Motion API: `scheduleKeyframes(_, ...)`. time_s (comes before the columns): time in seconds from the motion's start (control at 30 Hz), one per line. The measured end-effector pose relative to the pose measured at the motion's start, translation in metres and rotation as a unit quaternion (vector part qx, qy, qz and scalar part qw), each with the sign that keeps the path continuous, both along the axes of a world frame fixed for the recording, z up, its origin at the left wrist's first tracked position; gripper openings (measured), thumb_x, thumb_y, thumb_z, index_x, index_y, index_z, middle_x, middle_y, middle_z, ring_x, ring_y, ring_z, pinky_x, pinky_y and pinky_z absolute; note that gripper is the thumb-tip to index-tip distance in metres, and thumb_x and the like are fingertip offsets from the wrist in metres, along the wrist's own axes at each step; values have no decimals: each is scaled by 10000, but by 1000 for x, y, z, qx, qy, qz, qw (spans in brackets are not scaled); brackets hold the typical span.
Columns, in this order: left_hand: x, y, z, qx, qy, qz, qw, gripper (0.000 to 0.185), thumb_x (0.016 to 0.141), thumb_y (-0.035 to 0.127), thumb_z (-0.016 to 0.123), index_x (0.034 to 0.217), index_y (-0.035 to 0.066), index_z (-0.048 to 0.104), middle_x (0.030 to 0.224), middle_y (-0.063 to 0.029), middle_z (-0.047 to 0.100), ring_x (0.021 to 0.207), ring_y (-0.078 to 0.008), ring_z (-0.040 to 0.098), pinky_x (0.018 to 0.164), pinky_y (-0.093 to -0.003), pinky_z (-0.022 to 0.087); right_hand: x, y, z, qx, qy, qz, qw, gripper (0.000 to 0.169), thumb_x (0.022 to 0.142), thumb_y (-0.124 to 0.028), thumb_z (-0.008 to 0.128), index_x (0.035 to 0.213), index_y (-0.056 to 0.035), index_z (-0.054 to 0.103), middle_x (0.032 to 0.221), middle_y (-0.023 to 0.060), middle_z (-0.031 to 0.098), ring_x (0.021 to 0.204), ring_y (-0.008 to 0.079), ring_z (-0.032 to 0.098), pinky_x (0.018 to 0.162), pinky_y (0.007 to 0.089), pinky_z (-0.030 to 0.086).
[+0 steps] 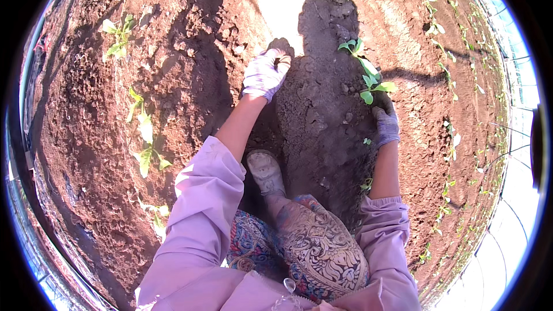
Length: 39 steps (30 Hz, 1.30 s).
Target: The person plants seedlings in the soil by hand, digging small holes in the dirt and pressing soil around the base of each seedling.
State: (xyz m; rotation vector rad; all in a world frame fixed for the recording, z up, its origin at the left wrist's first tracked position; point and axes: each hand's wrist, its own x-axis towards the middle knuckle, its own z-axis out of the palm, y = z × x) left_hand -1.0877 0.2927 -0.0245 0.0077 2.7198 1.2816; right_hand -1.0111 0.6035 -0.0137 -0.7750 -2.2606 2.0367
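My left hand (266,70), in a pale striped glove with a soil-dark fingertip area, is at the edge of the raised soil bed (309,138). Its fingers are curled against a dark patch of soil; whether they hold a clod is unclear. On the right, my right hand (386,116), in a similar soiled glove, reaches to the ground just beside a leafy green seedling (367,96). Its fingers are partly hidden by the leaves and shadow, so I cannot tell whether they grip anything. Another seedling (352,47) grows just beyond it.
My shoe (264,170) stands in the furrow between my hands. Seedlings (145,127) line the bed at the left, and further rows of small plants (449,138) run along the right. A tiny sprout (367,141) is near my right wrist. My shadow falls across the soil ahead.
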Motion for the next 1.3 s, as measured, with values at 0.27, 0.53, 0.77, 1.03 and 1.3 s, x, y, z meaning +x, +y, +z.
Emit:
scheduleKeyframes(0.27,77,-43,-64,-381,-117,-212,892,943,561,620,641,1307,136,327,1384,-109,239,1283,-381,140,989,-563,162,-20,4,53,56,163,-225,959,250,762,1,539,1008,-50,539,769,6,543,594,91,475,528,196,398)
scheduleKeyframes(0.53,77,-22,-70,-410,-131,-287,856,559,629,401,672,1104,152,516,1168,-89,439,1117,-313,400,811,-480,415,-104,-11,89,432,-68,195,878,386,751,-288,580,1057,-53,575,899,122,621,822,220,582,739,285,436)
scheduleKeyframes(0.77,103,-11,-96,-294,-166,-265,903,263,724,79,551,982,114,588,1092,-137,481,994,-335,511,773,-432,477,-125,-46,73,612,-227,373,660,503,712,-426,574,1139,-162,533,1104,120,557,1043,285,509,871,365,407)
scheduleKeyframes(1.03,58,-38,-59,-40,-253,-117,960,565,598,186,666,1120,15,530,1026,-153,594,956,-247,571,827,-319,445,-134,-57,93,521,-144,291,789,383,713,-336,609,921,-14,617,773,147,625,706,259,583,655,322,433)
scheduleKeyframes(1.3,-46,34,20,237,-114,-14,965,252,654,94,640,894,30,600,733,-35,588,669,-127,538,624,-261,440,-149,-40,86,435,-112,233,862,425,716,-328,633,1016,-30,596,898,118,632,810,214,579,753,293,423)
